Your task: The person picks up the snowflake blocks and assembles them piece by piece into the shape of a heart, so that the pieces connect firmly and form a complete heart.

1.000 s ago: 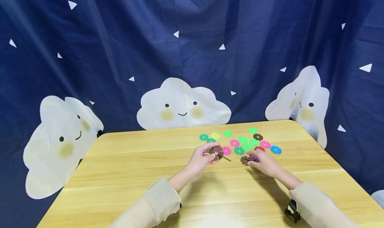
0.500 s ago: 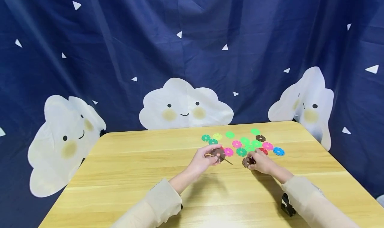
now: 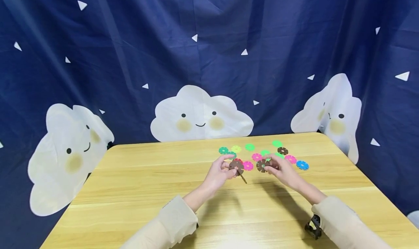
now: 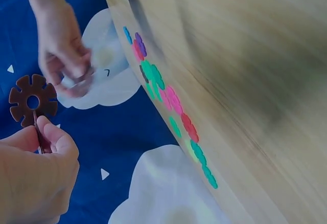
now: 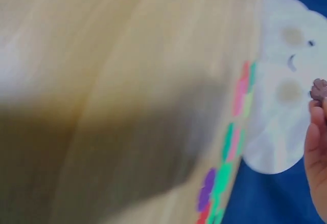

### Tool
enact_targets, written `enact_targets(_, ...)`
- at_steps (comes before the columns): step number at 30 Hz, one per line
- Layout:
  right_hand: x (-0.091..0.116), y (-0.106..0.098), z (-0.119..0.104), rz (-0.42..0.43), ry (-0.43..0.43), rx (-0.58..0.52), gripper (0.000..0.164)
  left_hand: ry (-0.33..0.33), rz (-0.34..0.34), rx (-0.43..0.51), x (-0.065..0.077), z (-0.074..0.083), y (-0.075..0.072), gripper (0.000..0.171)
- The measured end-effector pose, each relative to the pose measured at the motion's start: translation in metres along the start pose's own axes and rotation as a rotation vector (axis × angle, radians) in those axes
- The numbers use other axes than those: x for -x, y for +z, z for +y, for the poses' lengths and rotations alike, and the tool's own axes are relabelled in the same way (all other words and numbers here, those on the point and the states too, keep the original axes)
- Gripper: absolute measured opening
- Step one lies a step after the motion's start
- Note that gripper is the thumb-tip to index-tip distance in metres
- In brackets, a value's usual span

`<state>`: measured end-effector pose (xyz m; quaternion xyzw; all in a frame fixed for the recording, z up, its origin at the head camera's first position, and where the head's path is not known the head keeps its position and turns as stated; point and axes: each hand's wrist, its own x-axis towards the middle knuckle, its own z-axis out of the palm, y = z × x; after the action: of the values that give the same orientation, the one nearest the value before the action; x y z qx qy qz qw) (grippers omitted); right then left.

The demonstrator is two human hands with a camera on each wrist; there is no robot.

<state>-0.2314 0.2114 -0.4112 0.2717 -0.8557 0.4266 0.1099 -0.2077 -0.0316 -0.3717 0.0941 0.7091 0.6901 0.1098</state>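
Note:
My left hand [image 3: 217,174] pinches two brown notched plastic discs joined at an angle. One disc [image 3: 236,168] faces me in the head view; the other disc [image 3: 242,177] shows edge-on below it. The left wrist view shows the thumb and a finger on the edge-on disc [image 4: 39,132], beneath the round brown one [image 4: 32,100]. My right hand [image 3: 286,173] holds a single brown disc [image 3: 262,165] by its edge, a short gap to the right of the joined pair. This disc [image 5: 319,89] is partly cut off in the right wrist view.
Several flat notched discs lie beyond my hands on the wooden table [image 3: 147,190], among them a pink one [image 3: 248,165], a teal one [image 3: 223,150], a blue one [image 3: 302,165] and a dark brown one [image 3: 283,151]. A blue curtain [image 3: 209,67] hangs behind the table.
My right hand has taken the brown disc from the table, lifted it and brought it left toward my left hand. The joined discs in the left hand have tilted slightly.

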Motion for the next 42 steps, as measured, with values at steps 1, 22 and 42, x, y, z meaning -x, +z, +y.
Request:
enact_targets(1, -0.001, 0.000, -0.005, 0.023, -0.011, -0.005, 0.026, -0.001, 0.006, 0.001, 0.000, 0.000, 0.000, 0.047)
enact_targets(22, -0.009, 0.021, -0.046, 0.221, -0.440, -0.013, 0.041, -0.021, 0.002, 0.006, -0.001, 0.001, 0.006, 0.034)
enact_targets(42, -0.015, 0.021, -0.047, 0.265, -0.665, 0.003, 0.027, -0.044, -0.054, 0.010, 0.000, 0.009, 0.003, 0.037)
